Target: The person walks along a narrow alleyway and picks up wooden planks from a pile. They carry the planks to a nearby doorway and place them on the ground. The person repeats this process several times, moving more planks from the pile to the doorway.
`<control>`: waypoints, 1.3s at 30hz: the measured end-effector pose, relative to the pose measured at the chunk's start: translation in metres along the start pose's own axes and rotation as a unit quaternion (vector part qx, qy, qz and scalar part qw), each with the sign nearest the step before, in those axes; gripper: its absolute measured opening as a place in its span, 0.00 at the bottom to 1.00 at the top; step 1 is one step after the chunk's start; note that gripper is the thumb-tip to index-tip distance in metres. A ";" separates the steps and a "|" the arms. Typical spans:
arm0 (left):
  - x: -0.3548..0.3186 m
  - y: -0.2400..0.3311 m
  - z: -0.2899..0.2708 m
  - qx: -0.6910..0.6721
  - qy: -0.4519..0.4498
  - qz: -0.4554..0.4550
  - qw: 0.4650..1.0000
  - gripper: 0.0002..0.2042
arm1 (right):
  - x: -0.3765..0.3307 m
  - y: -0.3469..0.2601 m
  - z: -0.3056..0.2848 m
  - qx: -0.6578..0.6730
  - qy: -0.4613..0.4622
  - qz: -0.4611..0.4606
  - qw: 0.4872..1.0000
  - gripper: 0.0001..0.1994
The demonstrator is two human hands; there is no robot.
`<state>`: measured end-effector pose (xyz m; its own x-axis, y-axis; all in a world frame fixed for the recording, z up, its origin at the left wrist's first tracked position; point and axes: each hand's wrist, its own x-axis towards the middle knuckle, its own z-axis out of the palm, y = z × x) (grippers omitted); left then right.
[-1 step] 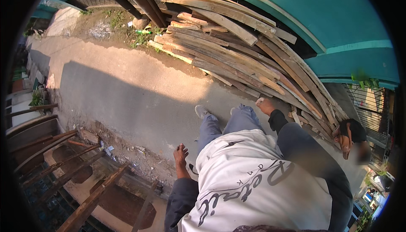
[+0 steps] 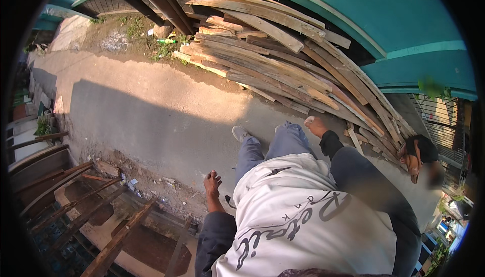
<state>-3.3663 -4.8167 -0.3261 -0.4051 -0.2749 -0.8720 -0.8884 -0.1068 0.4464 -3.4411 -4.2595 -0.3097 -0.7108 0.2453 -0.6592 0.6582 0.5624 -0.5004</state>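
Observation:
My left hand (image 2: 212, 182) hangs beside my left thigh, its fingers loosely bent and apart, with nothing seen in them. On the other side my right hand (image 2: 316, 126) is closed, its fingers curled in. A pale spot shows at its fingertips, and whether it holds anything is hidden. Nearest to that hand lies a large pile of long wooden planks (image 2: 283, 70), stacked loosely along a wall. Neither hand touches the wood. My legs (image 2: 250, 156) stand on the paved lane (image 2: 126, 110) between my hands.
Another person (image 2: 423, 149) bends at the right end of the pile, hands near the planks. Behind the wood runs a teal wall (image 2: 424, 29). Dark posts (image 2: 166, 4) lean at the far left of the pile. Wooden beams (image 2: 118, 239) and rubble (image 2: 151, 173) border the lane's left side.
The view has shifted very slightly. My left hand sits a little further left, its fingers a bit more spread. My right hand has hardly moved.

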 end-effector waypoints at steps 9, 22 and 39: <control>0.050 0.163 0.015 0.064 -0.043 0.100 0.992 0.33 | -0.023 -0.002 0.032 0.095 0.024 0.076 0.992 0.16; 0.028 0.149 0.150 0.224 -0.139 0.027 0.964 0.28 | 0.010 0.030 -0.015 0.094 0.049 0.026 0.994 0.16; 0.017 0.181 0.227 0.216 -0.149 0.095 0.960 0.31 | 0.041 0.066 -0.067 0.195 0.031 0.142 0.970 0.14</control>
<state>-3.5834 -4.6244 -0.3058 -0.5544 0.0430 -0.8311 -0.7732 0.3429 0.5335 -3.4435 -4.1593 -0.3323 -0.4931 0.3996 -0.7728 0.8646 0.1262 -0.4864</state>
